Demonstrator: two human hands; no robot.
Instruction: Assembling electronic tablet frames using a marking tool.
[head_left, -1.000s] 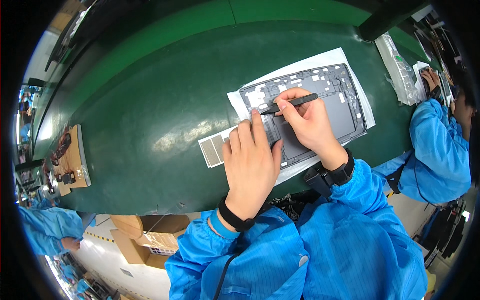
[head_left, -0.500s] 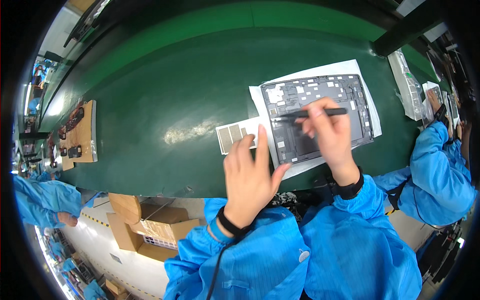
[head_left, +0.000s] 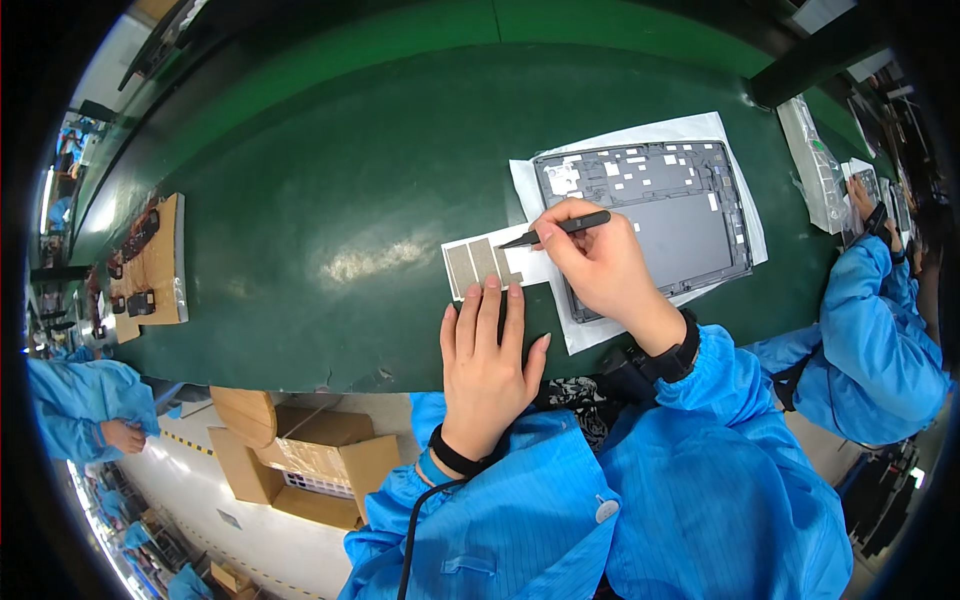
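Note:
My right hand [head_left: 590, 262] grips black tweezers [head_left: 575, 225], their tips pointing left onto a white backing sheet [head_left: 533, 268] that bears grey-brown adhesive pieces [head_left: 482, 262]. The tips touch or hover just over the right-hand piece; I cannot tell which. My left hand [head_left: 487, 365] lies flat with fingers stretched out, its fingertips on the sheet's near edge. To the right, a dark grey tablet-like housing [head_left: 672, 232] with several small white patches rests on a white sheet of wrapping [head_left: 745, 185]. My right hand covers part of the housing's left side.
Far left on the green table [head_left: 300, 160] stands a board [head_left: 165, 265] with dark parts. A long clear-wrapped package [head_left: 812, 165] lies at the right, near a co-worker in blue [head_left: 870, 340]. Below the table edge is an open cardboard box [head_left: 310, 460]. A black post [head_left: 815, 55] rises at the back right.
My right hand with the tweezers has moved left, from over the housing to the backing sheet. My left hand has shifted slightly down, its fingertips now on the sheet's near edge.

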